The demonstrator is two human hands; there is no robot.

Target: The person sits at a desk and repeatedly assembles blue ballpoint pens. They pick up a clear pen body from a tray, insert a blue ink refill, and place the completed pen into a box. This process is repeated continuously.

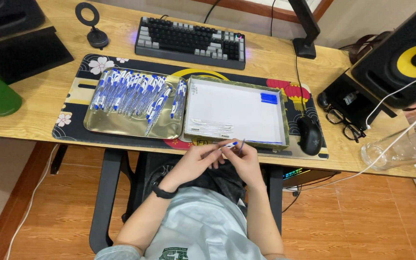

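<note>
We held the pen (pixel 230 144) just below the box (pixel 275 139) — left hand (pixel 196 161) pinching its barrel, right hand (pixel 246 161) pinching the refill (pixel 242 147) — best kept aligned, we judged.

A desk mat (pixel 73 91) lies across the middle of the frame on the desk (pixel 275 58), with a tray of pens (pixel 131 103) on its left half and a shallow box (pixel 237 110) touching it on the right. A mouse (pixel 309 135) sits just right of the box, glasses (pixel 340 123) further right, and a keyboard (pixel 191 41) lies above the mat. Both hands, left hand (pixel 196 161) and right hand (pixel 244 161), meet below the box at the desk's near edge, around a pen (pixel 230 144).
</note>
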